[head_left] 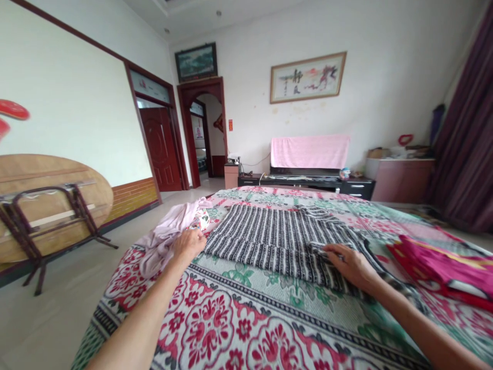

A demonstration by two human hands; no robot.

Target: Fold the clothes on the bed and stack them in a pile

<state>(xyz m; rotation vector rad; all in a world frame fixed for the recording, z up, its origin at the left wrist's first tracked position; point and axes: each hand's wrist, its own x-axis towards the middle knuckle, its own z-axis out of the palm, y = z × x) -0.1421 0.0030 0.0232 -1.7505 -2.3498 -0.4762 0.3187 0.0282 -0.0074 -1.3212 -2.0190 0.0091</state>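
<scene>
A black-and-white striped knit sweater (pixel 262 234) lies spread on the bed, with one sleeve part (pixel 385 272) trailing to the right under my right arm. My left hand (pixel 190 243) is at the sweater's left edge, its fingers bent and closed on that edge; the fingertips are partly hidden. On the right, my right hand (pixel 352 264) pinches a raised fold of the same sweater between thumb and fingers. Just beyond my left wrist lies a crumpled pale pink garment (pixel 165 239), with a small flowered cloth (pixel 201 220) against it.
The bed has a red, green and white patterned cover (pixel 215 318). Folded pink and red clothes (pixel 439 264) lie at its right side. A folding round table (pixel 57 205) leans on the left wall. Beyond the bed stands a low black cabinet (pixel 360 189) with a pink-draped screen (pixel 310 151).
</scene>
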